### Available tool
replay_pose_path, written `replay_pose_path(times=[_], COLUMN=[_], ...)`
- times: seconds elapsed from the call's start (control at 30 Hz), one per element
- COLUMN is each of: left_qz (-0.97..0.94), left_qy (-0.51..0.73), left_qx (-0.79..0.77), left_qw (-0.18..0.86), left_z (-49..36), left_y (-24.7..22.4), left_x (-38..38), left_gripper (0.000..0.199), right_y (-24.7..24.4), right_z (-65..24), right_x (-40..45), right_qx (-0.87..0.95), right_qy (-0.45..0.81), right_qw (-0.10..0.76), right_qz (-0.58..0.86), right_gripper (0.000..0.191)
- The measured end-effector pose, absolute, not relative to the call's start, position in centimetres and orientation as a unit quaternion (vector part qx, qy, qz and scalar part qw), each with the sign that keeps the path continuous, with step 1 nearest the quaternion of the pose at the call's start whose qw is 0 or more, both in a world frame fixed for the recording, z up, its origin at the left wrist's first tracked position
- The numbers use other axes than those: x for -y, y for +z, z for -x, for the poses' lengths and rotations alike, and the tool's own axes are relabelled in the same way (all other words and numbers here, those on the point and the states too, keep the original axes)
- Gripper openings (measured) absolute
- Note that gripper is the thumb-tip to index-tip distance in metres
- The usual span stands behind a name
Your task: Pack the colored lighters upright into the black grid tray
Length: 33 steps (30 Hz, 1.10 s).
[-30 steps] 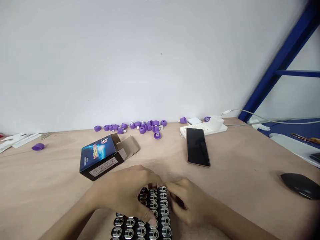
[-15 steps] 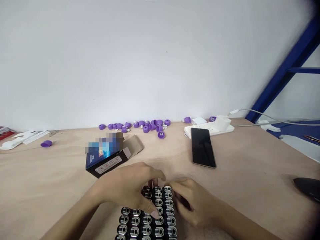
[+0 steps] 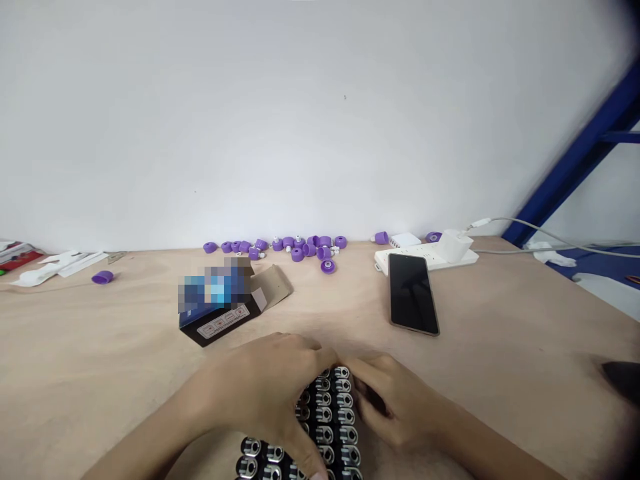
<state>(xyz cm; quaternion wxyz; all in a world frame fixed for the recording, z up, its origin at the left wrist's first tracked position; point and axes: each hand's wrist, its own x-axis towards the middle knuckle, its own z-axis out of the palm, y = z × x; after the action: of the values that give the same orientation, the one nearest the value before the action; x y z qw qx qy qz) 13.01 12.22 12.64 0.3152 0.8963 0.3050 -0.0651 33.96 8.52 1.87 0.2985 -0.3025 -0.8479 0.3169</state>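
Left grip (image 3: pixel 260 383): I'm holding it closed over the metal-topped lighter block (image 3: pixel 327 417)
Right grip (image 3: pixel 393 400): I'm pressing it curled against the block's right side

On my feed, the left hand (image 3: pixel 260 387) and right hand (image 3: pixel 393 400) sit on either side of a block of lighters (image 3: pixel 327 417) on a plywood table (image 3: pixel 100 347). Beyond them, an open box (image 3: pixel 220 327) lies left and a phone (image 3: pixel 413 293) right, just before a power strip (image 3: pixel 445 261). A row of caps (image 3: pixel 297 250) lines the far edge against the wall (image 3: pixel 150 133).
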Motion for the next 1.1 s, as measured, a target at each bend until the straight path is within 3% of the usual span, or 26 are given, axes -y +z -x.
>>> replay_pose_path(times=[0.37,0.47,0.57,0.63,0.67,0.77,0.8,0.97,1.1], left_qz=[-0.9,-0.897,-0.895,-0.889,-0.882,-0.854,-0.834,-0.785,-0.77], left_qy=[-0.086,-0.091,-0.038,0.029,0.064,0.104,0.118,0.238,0.285], left_qx=[-0.32,-0.338,-0.366,-0.383,-0.392,-0.397,-0.41,-0.367,-0.323], left_qw=[0.284,0.27,0.252,0.25,0.254,0.319,0.35,0.439,0.47], left_z=[-13.0,-12.7,-11.4,-9.7,-8.6,-4.8,-3.6,-2.2,-4.6], left_y=[12.8,13.3,13.6,13.4,12.9,9.7,8.1,0.6,-0.7], left_x=[-13.2,-13.8,-13.0,-11.2,-9.9,-6.1,-5.1,-3.7,-4.7], left_gripper=[0.059,0.056,0.048,0.053,0.061,0.113,0.123,0.141,0.145], right_y=[1.5,1.2,1.1,0.8,0.6,-0.3,-0.8,-2.2,-1.8], right_z=[-34.1,-34.1,-34.0,-34.2,-34.3,-34.4,-34.3,-33.0,-32.4], right_x=[-8.6,-8.8,-8.1,-6.9,-6.0,-2.9,-1.9,-0.1,-1.1], right_qx=[0.861,0.862,0.829,0.796,0.781,0.764,0.764,0.793,0.818], right_qy=[0.292,0.268,0.242,0.253,0.268,0.314,0.315,0.266,0.233], right_qw=[0.311,0.314,0.353,0.39,0.4,0.373,0.359,0.308,0.27], right_qz=[0.277,0.294,0.36,0.388,0.397,0.423,0.434,0.453,0.451], right_gripper=[0.013,0.021,0.024,0.028,0.037,0.094,0.105,0.124,0.143])
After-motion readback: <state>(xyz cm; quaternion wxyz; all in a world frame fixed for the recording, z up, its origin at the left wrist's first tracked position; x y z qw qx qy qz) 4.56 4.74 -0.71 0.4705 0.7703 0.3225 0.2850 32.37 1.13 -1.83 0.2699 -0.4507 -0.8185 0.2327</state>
